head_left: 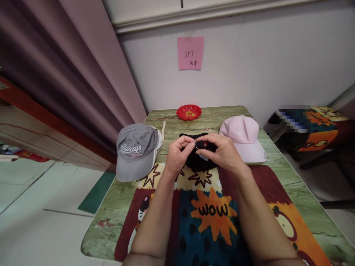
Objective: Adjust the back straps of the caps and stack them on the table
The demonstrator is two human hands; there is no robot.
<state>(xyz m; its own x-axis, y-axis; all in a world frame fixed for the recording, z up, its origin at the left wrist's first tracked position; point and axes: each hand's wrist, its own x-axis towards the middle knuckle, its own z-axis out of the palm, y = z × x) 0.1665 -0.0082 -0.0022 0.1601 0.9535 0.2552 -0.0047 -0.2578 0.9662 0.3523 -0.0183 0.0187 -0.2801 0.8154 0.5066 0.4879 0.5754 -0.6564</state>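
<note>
A black cap [193, 163] lies at the middle of the table, partly covered by my hands. With thumb and forefinger, my left hand [179, 154] pinches the cap's black strap near a small silvery buckle [196, 145]. My right hand [224, 151] grips the strap just right of that buckle, thumb below and fingers above. A pale label [203, 157] shows inside the cap. To the left sits a grey cap [135, 149] with white lettering, and a pink cap [240, 135] is to the right of my right hand.
A red scalloped dish [189, 112] stands near the table's back edge. Under my forearms lies a colourful cloth [206, 229]. The wall with a pink note [190, 53] rises behind the table [102, 229]; a purple curtain [91, 48] hangs at left.
</note>
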